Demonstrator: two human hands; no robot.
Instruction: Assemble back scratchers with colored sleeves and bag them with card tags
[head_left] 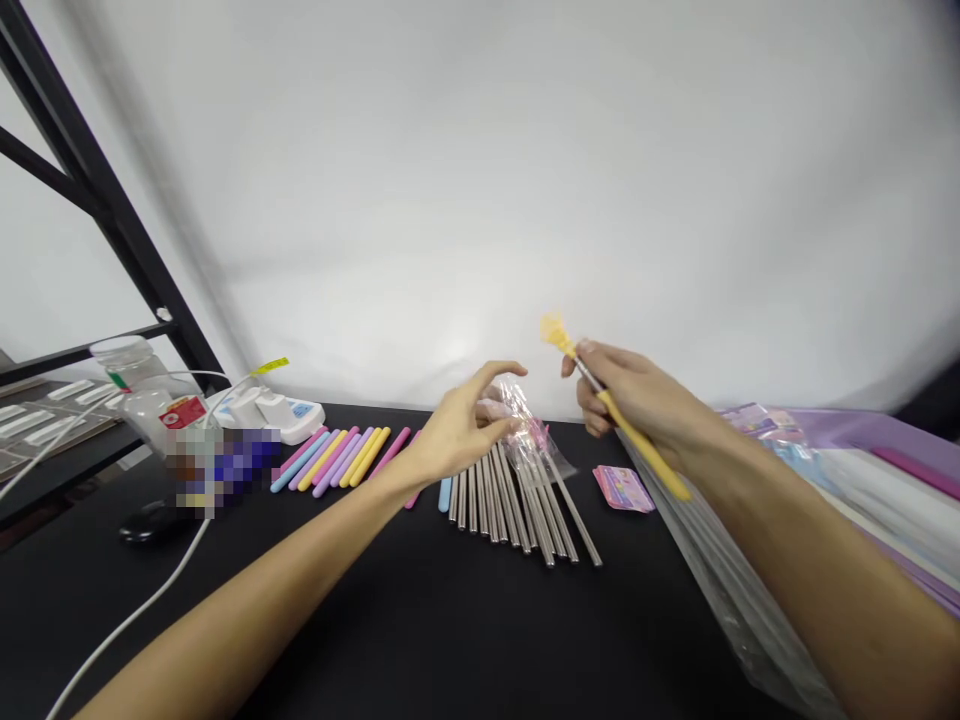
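Observation:
My right hand [626, 385] is closed around a yellow-handled stick [646, 447] with a metal shaft and a yellow openwork tip, held up above the table. My left hand [469, 420] has its thumb and fingers apart, over a clear plastic bag [529, 440] with something pink in it. Below the bag lies a row of several metal rods [517, 510]. Left of them are several coloured sticks [341, 460] in pink, blue, yellow and purple. Part of the row is hidden behind my left hand and wrist.
Small pink printed cards [624, 489] lie on the black table [450, 630]. Long clear plastic sleeves [720, 560] and a purple tray [847, 425] are on the right. On the left are a power strip [304, 420], a jar [139, 390], a black mouse [154, 522] and a white cable [169, 580].

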